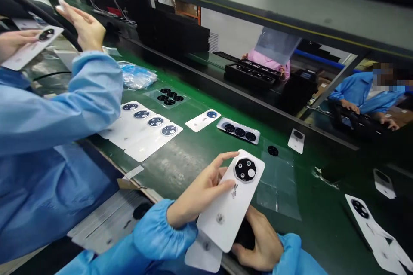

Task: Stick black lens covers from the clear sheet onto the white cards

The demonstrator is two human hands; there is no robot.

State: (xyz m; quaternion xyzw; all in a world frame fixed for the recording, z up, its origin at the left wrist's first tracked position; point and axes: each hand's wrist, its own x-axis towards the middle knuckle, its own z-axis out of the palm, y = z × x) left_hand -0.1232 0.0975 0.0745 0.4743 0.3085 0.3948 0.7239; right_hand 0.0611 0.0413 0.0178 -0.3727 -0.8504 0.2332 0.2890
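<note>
The person's left hand (200, 193) and right hand (258, 240) both hold a white phone back cover (226, 210) tilted above the green surface (200, 150). The left fingers (226, 157) pinch its upper edge, with the thumb pressed on its face just beside the black camera ring (245, 169). The right fingers are curled under the cover's lower end, gripping it from below. A second white cover (204, 255) lies just beneath the left wrist.

Beyond the left fingertips, a clear film sheet (279, 184) lies flat and a loose black ring (272, 151) sits near it. Further out are a clear tray of black rings (238, 130) and a single back cover (202, 120). Well to the left of the fingers, four back covers (145, 133) lie overlapped in a row, with a clear pack of rings (169, 96) and a crumpled blue bag (137, 75) behind them.

A co-worker in a blue sleeve (64, 103) stands at the left, one hand holding another cover (30, 47) and the other hand (82, 25) raised, fingers spread.
</note>
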